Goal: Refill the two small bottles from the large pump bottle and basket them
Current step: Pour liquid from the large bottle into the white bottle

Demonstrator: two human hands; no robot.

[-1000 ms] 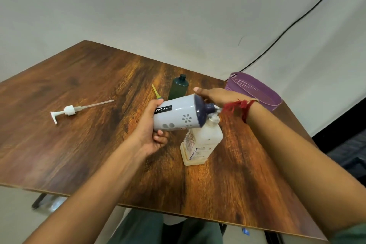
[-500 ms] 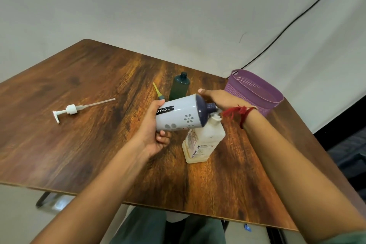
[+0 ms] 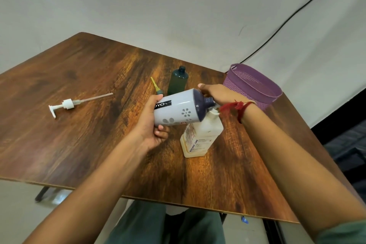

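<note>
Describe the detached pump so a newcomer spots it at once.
On the wooden table, look at the left half, far from the purple basket. The pump lies flat there alone. It is white with a long thin tube, unlike the dark green bottle standing upright.

The widest open stretch of the table (image 3: 83,150) fills the left and lower left of the frame, broken only by the pump head (image 3: 66,104) lying flat, its thin tube pointing right. Bare wood also runs along the near edge at lower right. The centre is crowded: the white bottle (image 3: 200,140) stands under the tilted grey bottle (image 3: 178,110), gripped by the left hand (image 3: 152,127) and right hand (image 3: 214,93), with a dark green bottle (image 3: 176,83) and yellow nozzle (image 3: 156,89) just behind. The purple basket (image 3: 255,87) blocks the far right corner.
</note>
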